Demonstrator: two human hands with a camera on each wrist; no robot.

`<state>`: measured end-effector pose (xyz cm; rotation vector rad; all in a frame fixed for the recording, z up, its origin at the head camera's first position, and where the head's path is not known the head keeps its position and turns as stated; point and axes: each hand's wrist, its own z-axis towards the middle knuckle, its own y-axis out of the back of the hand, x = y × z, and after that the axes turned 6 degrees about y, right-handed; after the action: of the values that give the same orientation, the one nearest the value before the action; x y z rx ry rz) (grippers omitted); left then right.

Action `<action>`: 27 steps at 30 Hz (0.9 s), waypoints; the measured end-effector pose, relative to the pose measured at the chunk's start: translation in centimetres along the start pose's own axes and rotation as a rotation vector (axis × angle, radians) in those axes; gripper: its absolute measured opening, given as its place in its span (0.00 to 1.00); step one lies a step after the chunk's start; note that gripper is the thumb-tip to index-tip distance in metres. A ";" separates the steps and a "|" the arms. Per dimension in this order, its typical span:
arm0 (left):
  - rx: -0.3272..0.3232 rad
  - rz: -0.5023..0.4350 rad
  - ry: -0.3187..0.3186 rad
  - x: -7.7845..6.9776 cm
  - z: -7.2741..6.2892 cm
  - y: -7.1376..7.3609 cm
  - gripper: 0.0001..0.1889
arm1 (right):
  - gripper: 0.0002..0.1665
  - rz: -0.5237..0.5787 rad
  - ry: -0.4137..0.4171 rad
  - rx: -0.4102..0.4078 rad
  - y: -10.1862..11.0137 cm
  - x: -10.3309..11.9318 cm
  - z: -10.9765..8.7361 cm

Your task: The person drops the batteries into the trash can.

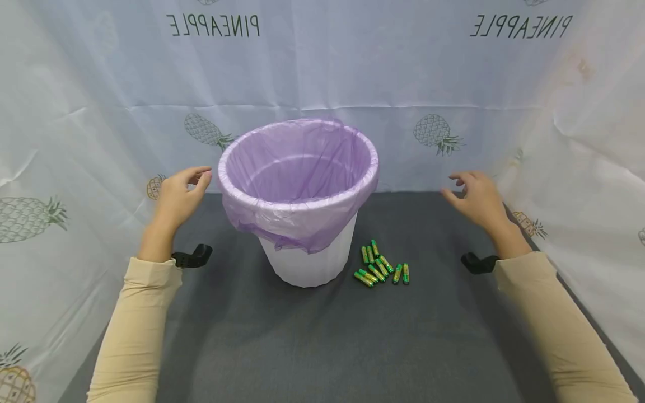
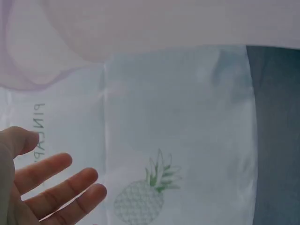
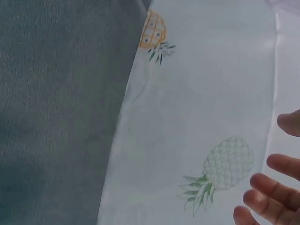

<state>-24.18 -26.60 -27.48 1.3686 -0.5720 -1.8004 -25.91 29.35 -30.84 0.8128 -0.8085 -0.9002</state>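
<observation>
A white trash bin (image 1: 307,263) lined with a purple plastic bag (image 1: 297,218) stands left of centre, the bag folded over its rim. On the table to its right lie several green and gold batteries (image 1: 380,268) in a loose group. My left hand (image 1: 182,193) is raised just left of the bin's rim, holding nothing; the left wrist view shows its fingers (image 2: 70,192) loosely spread. Well to the right of the batteries, my right hand (image 1: 473,196) hovers with relaxed fingers (image 3: 272,187) and nothing in it.
The dark grey table (image 1: 322,347) reaches back to a white curtain (image 1: 353,67) printed with pineapples and mirrored lettering. More of the same cloth hangs along the left and right sides. A black wrist mount (image 1: 194,256) sits on the left wrist, another (image 1: 478,263) on the right.
</observation>
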 end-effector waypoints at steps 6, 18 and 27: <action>-0.039 -0.231 0.017 -0.6 -0.5 -0.5 0.24 | 0.23 0.125 0.075 -0.005 -0.6 0.6 -0.9; 0.238 -1.015 0.069 -2.2 -2.1 -0.6 0.26 | 0.21 0.271 0.027 0.076 -3.5 1.5 -3.7; 0.247 -0.976 0.005 -3.6 -2.7 -1.2 0.29 | 0.20 0.329 0.001 0.136 -5.9 1.4 -5.1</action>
<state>-21.63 -22.74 -27.08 2.0331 -0.0922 -2.5238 -22.97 27.13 -37.88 0.7699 -0.9780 -0.5570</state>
